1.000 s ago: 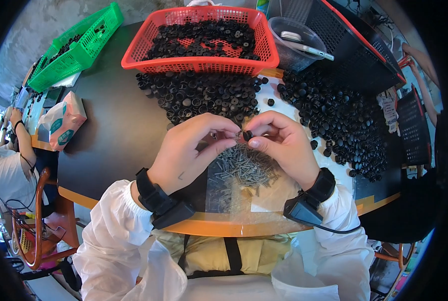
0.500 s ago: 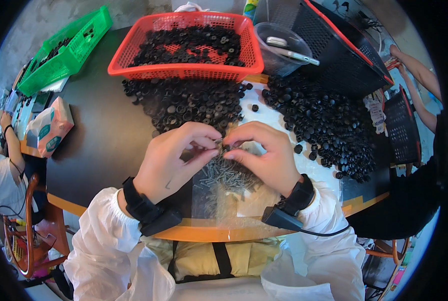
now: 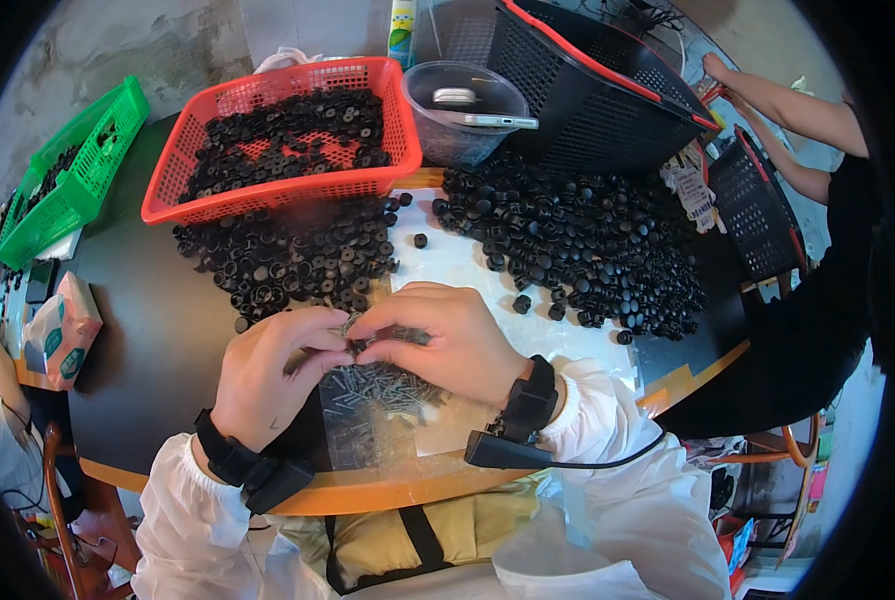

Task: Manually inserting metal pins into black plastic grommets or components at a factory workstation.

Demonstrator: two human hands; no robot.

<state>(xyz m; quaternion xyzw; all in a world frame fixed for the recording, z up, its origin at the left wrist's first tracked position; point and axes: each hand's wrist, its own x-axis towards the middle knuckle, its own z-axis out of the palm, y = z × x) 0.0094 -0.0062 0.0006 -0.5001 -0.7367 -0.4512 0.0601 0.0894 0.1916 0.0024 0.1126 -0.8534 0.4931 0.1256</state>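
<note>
Over a heap of grey metal screws (image 3: pixel 382 392), my left hand (image 3: pixel 265 378) and my right hand (image 3: pixel 447 335) meet fingertip to fingertip. Thumb and forefinger of each hand are pinched. A small black part (image 3: pixel 359 346) shows between the tips, held by the right hand; whatever the left fingers grip is too small and covered to make out. Just beyond the hands lies a pile of black ring-like plastic parts (image 3: pixel 287 255). To the right of it, on a white sheet (image 3: pixel 447 262), spreads a second pile, of glossy round black caps (image 3: pixel 577 240).
A red basket (image 3: pixel 277 205) of black parts stands behind the piles. Beside it are a clear tub (image 3: pixel 467 140) with a phone across its rim and a large black basket (image 3: pixel 607 130). At left sit a green basket (image 3: pixel 77 195) and a tissue pack (image 3: pixel 64 330). People sit at both sides.
The view has swung to the right, so the table's things sit further left in the picture. My hands stay joined at the fingertips above the screws.
</note>
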